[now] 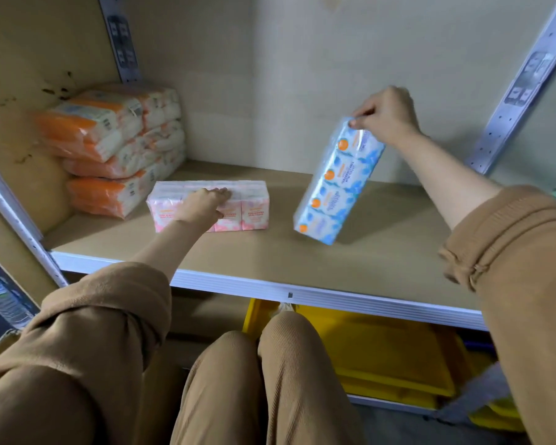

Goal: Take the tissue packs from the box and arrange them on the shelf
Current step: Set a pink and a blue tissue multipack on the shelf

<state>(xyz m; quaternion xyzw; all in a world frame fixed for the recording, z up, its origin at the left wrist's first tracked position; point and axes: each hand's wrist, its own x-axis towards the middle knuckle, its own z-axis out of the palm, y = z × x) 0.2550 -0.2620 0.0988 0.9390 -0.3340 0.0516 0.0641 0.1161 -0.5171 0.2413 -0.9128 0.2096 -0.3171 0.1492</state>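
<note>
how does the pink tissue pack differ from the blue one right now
The pink pack lies flat on the shelf; the blue pack hangs tilted, top end up. The left hand rests flat on the pink pack; the right hand pinches the blue pack's top wrapper. Pink print against blue print with orange dots. Both are clear-wrapped rows of small packs.

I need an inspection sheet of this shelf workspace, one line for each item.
Surface: shelf board, brown, bare at right.
Job's things: pink pack lying flat; blue pack tilted, lower end near the board; orange packs stacked at left.
Clutter: nothing seen.
Grips: left hand rests flat on the pink pack; right hand pinches the blue pack's top.
Cables: nothing seen.
Surroundings: yellow bins below the shelf; metal upright at right.
</note>
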